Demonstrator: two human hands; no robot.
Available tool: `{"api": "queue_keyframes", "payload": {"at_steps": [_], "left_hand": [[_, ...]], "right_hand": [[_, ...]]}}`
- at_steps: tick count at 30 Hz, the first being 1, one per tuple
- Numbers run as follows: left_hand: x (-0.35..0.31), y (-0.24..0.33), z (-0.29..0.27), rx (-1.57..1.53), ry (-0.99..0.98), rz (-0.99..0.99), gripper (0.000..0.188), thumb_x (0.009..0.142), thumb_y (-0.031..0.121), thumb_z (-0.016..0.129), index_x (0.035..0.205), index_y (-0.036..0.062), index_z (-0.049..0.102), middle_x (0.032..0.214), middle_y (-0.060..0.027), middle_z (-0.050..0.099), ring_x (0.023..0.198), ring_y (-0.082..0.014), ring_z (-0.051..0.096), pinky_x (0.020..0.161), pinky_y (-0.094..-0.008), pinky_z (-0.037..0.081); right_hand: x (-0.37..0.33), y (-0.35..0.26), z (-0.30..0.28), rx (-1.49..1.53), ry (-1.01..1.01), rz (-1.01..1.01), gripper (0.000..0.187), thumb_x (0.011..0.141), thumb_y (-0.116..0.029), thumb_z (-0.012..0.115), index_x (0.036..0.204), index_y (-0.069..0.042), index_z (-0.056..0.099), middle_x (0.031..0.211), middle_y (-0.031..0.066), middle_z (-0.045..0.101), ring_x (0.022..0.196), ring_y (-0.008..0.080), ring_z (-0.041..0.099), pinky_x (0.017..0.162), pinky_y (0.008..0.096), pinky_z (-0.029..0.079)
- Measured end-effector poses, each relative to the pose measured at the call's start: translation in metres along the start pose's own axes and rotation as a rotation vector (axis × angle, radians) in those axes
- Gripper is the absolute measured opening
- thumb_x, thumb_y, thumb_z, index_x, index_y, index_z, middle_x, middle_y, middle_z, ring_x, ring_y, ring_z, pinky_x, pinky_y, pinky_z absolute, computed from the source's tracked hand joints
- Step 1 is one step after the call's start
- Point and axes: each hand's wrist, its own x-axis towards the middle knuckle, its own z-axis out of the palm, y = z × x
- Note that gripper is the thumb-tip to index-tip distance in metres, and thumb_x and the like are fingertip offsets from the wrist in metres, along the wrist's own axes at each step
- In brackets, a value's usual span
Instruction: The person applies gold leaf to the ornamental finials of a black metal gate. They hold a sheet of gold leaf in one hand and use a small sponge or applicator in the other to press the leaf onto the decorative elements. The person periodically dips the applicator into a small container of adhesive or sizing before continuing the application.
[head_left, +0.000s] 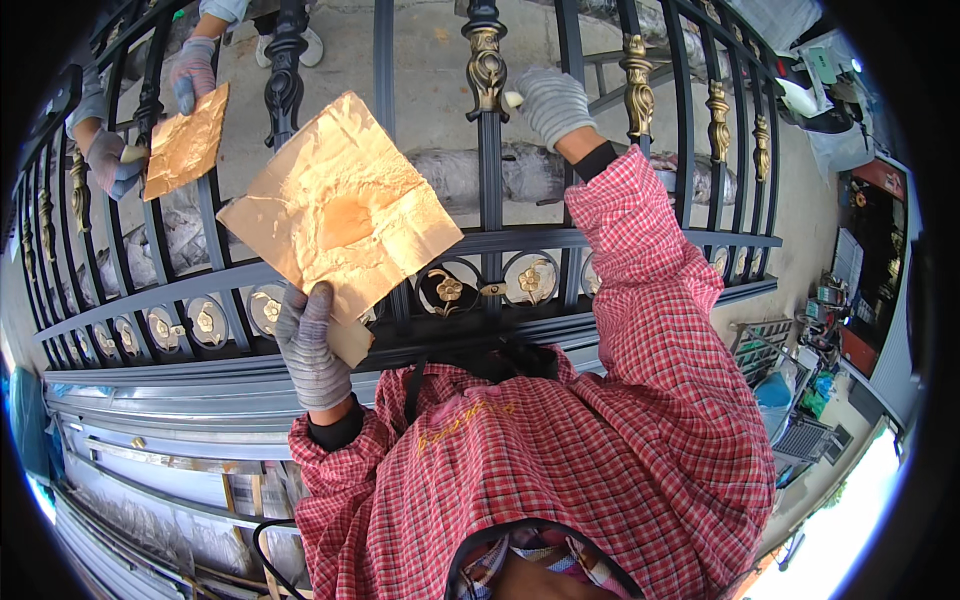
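On the left, a co-worker's gloved hand [192, 72] holds a creased, gold-smeared card [187, 142]. My left hand [312, 345], in a grey knitted glove, grips a larger square cardboard [345, 215], thumb on top; its wrinkled face shines gold, with a browner patch near the middle. Behind it stands a fence [540, 237] of smooth black metal; a scrolled ornament [487, 70] on one bar has gold raised parts. My right hand [557, 108] is curled around a small pale lump [513, 99], material unclear.

The cardboard's left corner stays clear of the card, and its right corner ends near the ornamented bar. Right of that bar there's an open gap.

The cardboard extends up from my left hand, lower left of my right; the lump sits at my right fingertips, just beside the ornament.
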Motion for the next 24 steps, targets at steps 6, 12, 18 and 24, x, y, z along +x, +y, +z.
{"api": "queue_keyframes", "payload": {"at_steps": [6, 12, 18, 24], "left_hand": [[0.004, -0.001, 0.0, 0.04, -0.017, -0.032, 0.037, 0.074, 0.02, 0.059, 0.103, -0.0021, 0.051, 0.092, -0.0075, 0.057, 0.08, -0.0131, 0.054, 0.072, -0.0233, 0.042], [-0.001, 0.008, 0.009, 0.167, 0.013, -0.026, 0.036, 0.075, 0.023, 0.058, 0.101, -0.0013, 0.051, 0.087, -0.0076, 0.057, 0.072, -0.0124, 0.055, 0.062, -0.0222, 0.044], [0.003, 0.005, 0.015, 0.221, 0.0, 0.022, 0.031, 0.076, 0.022, 0.056, 0.097, -0.0004, 0.052, 0.089, -0.0061, 0.055, 0.08, -0.0127, 0.051, 0.072, -0.0238, 0.04], [0.008, 0.011, 0.023, 0.238, -0.03, 0.006, 0.035, 0.074, 0.023, 0.06, 0.099, -0.0009, 0.052, 0.088, -0.0055, 0.055, 0.079, -0.0116, 0.051, 0.072, -0.0237, 0.039]], "right_hand": [[-0.005, -0.02, 0.024, 0.154, 0.499, -0.246, 0.023, 0.065, -0.018, 0.063, 0.085, -0.009, 0.059, 0.079, 0.0106, 0.057, 0.078, 0.028, 0.054, 0.07, 0.0357, 0.042], [-0.006, 0.021, 0.035, 0.266, 0.383, 0.071, 0.017, 0.069, -0.022, 0.059, 0.082, -0.012, 0.06, 0.08, 0.0096, 0.058, 0.075, 0.0263, 0.056, 0.067, 0.0353, 0.045], [0.006, 0.024, 0.042, 0.187, 0.463, 0.194, 0.013, 0.069, -0.017, 0.06, 0.079, -0.011, 0.06, 0.077, 0.0103, 0.058, 0.07, 0.0264, 0.057, 0.064, 0.0347, 0.045], [0.009, -0.015, 0.03, 0.237, 0.401, -0.035, 0.02, 0.065, -0.016, 0.062, 0.083, -0.009, 0.059, 0.082, 0.0092, 0.057, 0.081, 0.0247, 0.055, 0.072, 0.0361, 0.043]]}}
